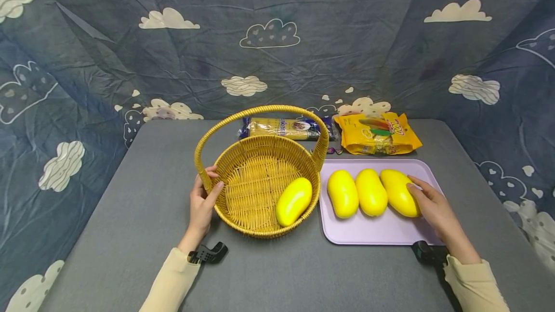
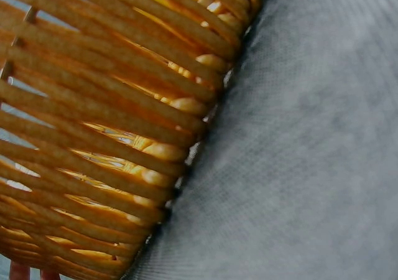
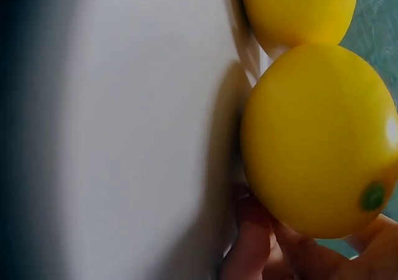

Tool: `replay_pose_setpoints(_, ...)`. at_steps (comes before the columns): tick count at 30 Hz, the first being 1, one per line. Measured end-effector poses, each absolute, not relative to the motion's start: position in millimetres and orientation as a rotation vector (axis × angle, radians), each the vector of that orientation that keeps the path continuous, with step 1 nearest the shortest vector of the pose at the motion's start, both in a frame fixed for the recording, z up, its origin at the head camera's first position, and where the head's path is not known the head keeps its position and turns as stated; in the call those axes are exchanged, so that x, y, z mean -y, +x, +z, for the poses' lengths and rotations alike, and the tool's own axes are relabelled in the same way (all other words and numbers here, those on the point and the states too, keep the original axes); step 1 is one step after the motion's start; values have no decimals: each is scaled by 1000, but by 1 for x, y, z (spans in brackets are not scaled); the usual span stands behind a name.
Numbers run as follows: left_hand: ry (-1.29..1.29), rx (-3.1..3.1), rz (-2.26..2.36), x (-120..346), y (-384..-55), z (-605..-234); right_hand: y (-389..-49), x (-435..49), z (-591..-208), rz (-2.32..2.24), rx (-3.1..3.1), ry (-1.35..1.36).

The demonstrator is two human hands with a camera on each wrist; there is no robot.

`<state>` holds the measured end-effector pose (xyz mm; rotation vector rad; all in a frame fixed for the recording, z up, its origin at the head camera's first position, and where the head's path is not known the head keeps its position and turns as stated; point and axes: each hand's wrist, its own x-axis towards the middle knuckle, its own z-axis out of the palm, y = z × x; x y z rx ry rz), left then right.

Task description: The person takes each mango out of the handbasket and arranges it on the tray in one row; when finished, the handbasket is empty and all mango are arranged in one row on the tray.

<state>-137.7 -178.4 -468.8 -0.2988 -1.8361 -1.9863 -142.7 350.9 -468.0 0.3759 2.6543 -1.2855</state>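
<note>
A round wicker basket (image 1: 249, 191) with a tall arched handle stands left of the tray, one yellow mango (image 1: 294, 201) lying inside it. My left hand (image 1: 203, 201) holds the basket's left rim by the foot of the handle, thumb over the edge. In the left wrist view the woven basket wall (image 2: 93, 118) fills much of the picture. On the lilac tray (image 1: 360, 232) lie three yellow mangoes in a row. My right hand (image 1: 438, 211) holds the rightmost mango (image 1: 399, 194) by its right side. The right wrist view shows fingers against this mango's (image 3: 317, 143) underside.
Behind the basket lies a clear and blue pack of noodles (image 1: 284, 129). A yellow snack bag (image 1: 377, 134) sits behind the tray. Between them is a small purple wrapped piece (image 1: 331, 150). The grey table (image 1: 130, 215) meets a cloud-patterned cloth (image 1: 208, 66) at the back.
</note>
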Motion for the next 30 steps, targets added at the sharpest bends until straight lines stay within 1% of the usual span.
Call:
replay_pose_setpoints(3, -307, 1827, -1986, 179, -139, -472, -136, -340, -450, -1316, -2607, 366)
replay_pose_setpoints(5, -319, 1819, -1983, 179, -139, -473, -138, -343, -454, -1331, -2604, 341)
replay_pose_setpoints(10, -321, 1830, -1978, 178, -138, -469, -148, -367, -486, -1266, -2689, 290)
replay_pose_setpoints(17, -319, 1824, -1983, 180, -139, -473, -138, -356, -460, -1170, -2711, 272)
replay_pose_setpoints(19, -316, 1826, -1984, 179, -139, -473, -137, -357, -461, -1150, -2762, 258)
replay_pose_setpoints(24, -317, 1830, -1984, 179, -139, -473, -142, -364, -472, -1071, -3146, 169)
replay_pose_setpoints(27, -323, 1827, -1974, 179, -139, -473, -138, -348, -460, -1107, -3333, 125)
replay_pose_setpoints(30, -331, 1817, -1973, 179, -140, -473, -127, -316, -430, -1250, -3392, 0)
